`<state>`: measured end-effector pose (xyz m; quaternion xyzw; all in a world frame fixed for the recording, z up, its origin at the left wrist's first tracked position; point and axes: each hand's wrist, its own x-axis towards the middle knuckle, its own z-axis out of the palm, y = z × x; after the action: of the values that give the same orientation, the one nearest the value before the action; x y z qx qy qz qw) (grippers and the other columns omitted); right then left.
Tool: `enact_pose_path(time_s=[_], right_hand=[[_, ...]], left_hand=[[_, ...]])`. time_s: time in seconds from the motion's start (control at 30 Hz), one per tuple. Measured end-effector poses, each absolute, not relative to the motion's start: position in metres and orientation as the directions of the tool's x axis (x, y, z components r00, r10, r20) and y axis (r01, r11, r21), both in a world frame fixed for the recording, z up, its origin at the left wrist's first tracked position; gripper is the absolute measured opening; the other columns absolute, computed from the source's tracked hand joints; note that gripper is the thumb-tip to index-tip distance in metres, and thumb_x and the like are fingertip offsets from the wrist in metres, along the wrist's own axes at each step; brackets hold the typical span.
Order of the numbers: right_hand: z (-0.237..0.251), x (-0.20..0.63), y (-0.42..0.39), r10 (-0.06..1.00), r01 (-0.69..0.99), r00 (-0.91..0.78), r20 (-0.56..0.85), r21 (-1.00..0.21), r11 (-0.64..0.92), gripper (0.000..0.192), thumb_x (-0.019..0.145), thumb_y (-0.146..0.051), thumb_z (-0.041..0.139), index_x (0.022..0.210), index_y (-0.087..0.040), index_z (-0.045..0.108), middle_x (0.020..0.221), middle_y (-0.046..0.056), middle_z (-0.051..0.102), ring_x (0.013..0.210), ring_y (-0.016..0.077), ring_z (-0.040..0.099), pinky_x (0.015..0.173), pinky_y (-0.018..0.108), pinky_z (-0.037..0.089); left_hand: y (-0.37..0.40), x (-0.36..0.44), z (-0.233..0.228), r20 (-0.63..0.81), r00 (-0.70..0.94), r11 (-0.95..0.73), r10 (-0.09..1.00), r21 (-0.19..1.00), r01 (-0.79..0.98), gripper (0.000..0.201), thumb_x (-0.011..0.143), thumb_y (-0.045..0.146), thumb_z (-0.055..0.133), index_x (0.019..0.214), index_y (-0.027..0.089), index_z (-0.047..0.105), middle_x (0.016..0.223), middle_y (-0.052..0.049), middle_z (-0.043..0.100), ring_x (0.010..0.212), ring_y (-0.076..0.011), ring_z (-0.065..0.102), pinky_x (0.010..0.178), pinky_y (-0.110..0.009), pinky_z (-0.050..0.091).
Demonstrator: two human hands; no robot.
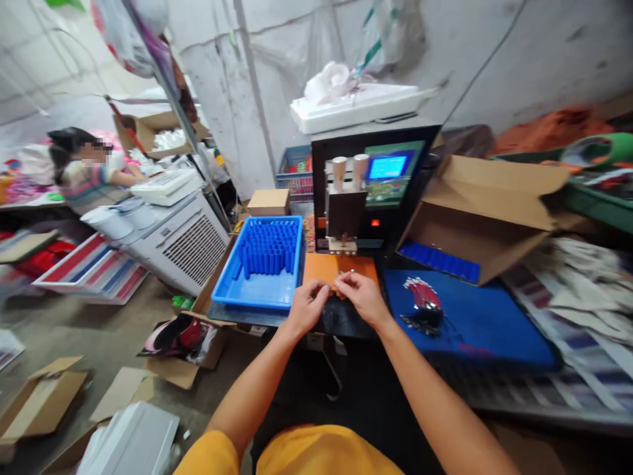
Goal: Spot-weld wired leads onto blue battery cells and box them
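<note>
My left hand (309, 305) is closed in a pinch at the front edge of an orange work plate (319, 264). Close beside it, my right hand (364, 298) also has thumb and finger pressed together. Whatever lies between the fingertips is too small to make out; a tiny pale spot shows at the right fingers. Just beyond both hands stands a black spot welding machine (346, 211) with a lit blue screen (387, 167). To the left, a blue tray (252, 294) holds many upright blue cylindrical cells (271, 254).
A bundle of red and black wires (422, 305) lies on a blue mat (487, 330) at right. Behind it, an open cardboard box (487, 204) holds a row of blue cells (440, 259). A grey air cooler (185, 247) and a seated co-worker (86, 175) are at left.
</note>
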<state>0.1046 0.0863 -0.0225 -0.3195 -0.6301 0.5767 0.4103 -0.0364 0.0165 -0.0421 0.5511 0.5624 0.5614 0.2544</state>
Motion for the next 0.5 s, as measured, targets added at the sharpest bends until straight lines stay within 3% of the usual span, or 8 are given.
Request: enact_pose_path(time_s=[0.1, 0.17, 0.3, 0.4, 0.5], right_hand=[[-0.023, 0.105, 0.091, 0.9, -0.042, -0.403, 0.168, -0.985, 0.165, 0.042, 0.069, -0.059, 0.075, 0.07, -0.019, 0.063, 0.06, 0.001, 0.06, 0.056, 0.0149, 0.055, 0.059, 0.029, 0.049], [-0.024, 0.107, 0.093, 0.908, -0.029, -0.379, 0.18, -0.983, 0.182, 0.041, 0.069, -0.059, 0.075, 0.07, -0.019, 0.064, 0.06, 0.001, 0.06, 0.056, 0.0159, 0.056, 0.059, 0.03, 0.05], [-0.029, 0.11, 0.095, 0.909, -0.015, -0.374, 0.182, -0.982, 0.19, 0.04, 0.07, -0.059, 0.075, 0.069, -0.02, 0.065, 0.06, 0.002, 0.06, 0.056, 0.017, 0.056, 0.059, 0.03, 0.05], [-0.033, 0.108, 0.096, 0.907, -0.012, -0.384, 0.173, -0.983, 0.182, 0.038, 0.07, -0.057, 0.075, 0.068, -0.02, 0.065, 0.06, 0.003, 0.06, 0.056, 0.0171, 0.057, 0.059, 0.03, 0.05], [-0.036, 0.106, 0.097, 0.909, -0.014, -0.378, 0.175, -0.983, 0.184, 0.037, 0.07, -0.055, 0.075, 0.068, -0.02, 0.065, 0.061, 0.003, 0.06, 0.057, 0.017, 0.057, 0.06, 0.03, 0.05]], left_hand=[[0.011, -0.078, -0.037, 0.368, -0.376, -0.115, 0.851, 0.828, 0.549, 0.021, 0.09, 0.034, 0.055, 0.088, 0.018, 0.068, 0.083, -0.005, 0.073, 0.076, -0.0165, 0.066, 0.074, -0.027, 0.051], [0.007, -0.117, -0.031, 0.348, -0.49, 0.103, 0.799, 0.724, 0.682, 0.018, 0.09, 0.03, 0.055, 0.094, 0.018, 0.069, 0.09, -0.007, 0.074, 0.082, -0.0181, 0.068, 0.078, -0.028, 0.051], [0.004, -0.188, -0.019, 0.167, -0.637, 0.587, 0.753, 0.266, 0.764, 0.027, 0.093, 0.024, 0.048, 0.111, 0.017, 0.066, 0.109, -0.015, 0.072, 0.102, -0.0246, 0.068, 0.087, -0.033, 0.05], [0.007, -0.21, -0.016, 0.002, -0.671, 0.671, 0.741, 0.032, 0.741, 0.029, 0.093, 0.02, 0.045, 0.109, 0.013, 0.067, 0.108, -0.02, 0.071, 0.103, -0.0268, 0.068, 0.087, -0.034, 0.05], [0.01, -0.212, -0.02, -0.036, -0.676, 0.677, 0.736, 0.004, 0.736, 0.028, 0.09, 0.019, 0.048, 0.106, 0.011, 0.069, 0.104, -0.023, 0.071, 0.103, -0.0281, 0.069, 0.087, -0.035, 0.051]])
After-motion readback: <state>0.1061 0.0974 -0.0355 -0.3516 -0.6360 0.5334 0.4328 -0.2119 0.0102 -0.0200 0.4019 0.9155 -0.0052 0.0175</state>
